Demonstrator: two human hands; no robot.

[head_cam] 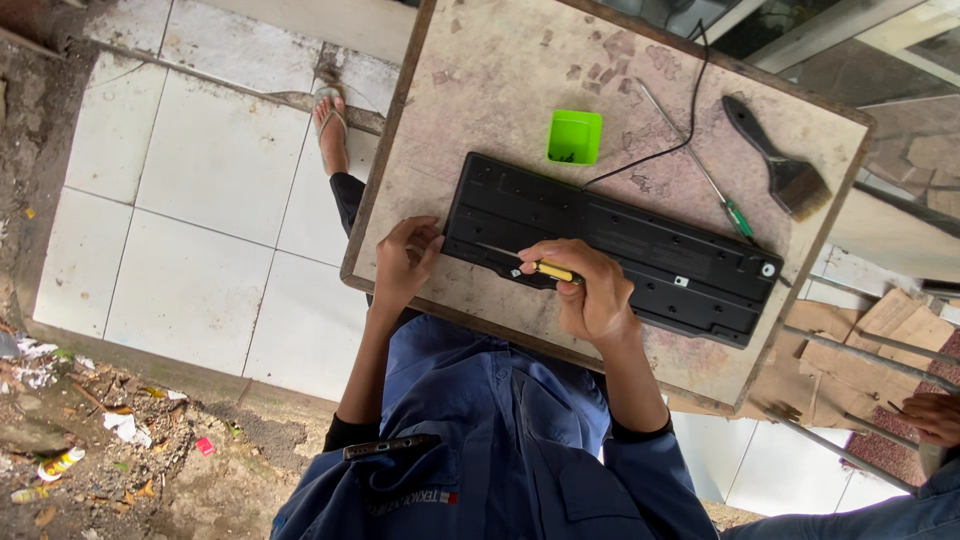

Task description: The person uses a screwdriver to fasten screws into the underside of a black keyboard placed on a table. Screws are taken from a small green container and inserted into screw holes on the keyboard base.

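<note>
From the head camera we look down on a small worn wooden table standing on white floor tiles. A black keyboard lies on it face down, running slantwise from the middle of the table toward its right corner, its black cable trailing off over the far edge.

Our right hand rests on the near edge of the keyboard with its fingers curled shut around a screwdriver with a yellow and black handle; the thin shaft points left along the keyboard's underside, the tip lying on the black plastic. Our left hand sits at the keyboard's left end, fingers bent and loosely together, fingertips touching or just beside its corner; we cannot tell whether it grips anything.

Beyond the keyboard stands a small bright green tray, just clear of the far edge. To the right lie a long screwdriver with a green handle and, farther out, a paintbrush with a black handle, well apart from both hands. At the lower right edge another person's hand shows near some metal rods.
</note>
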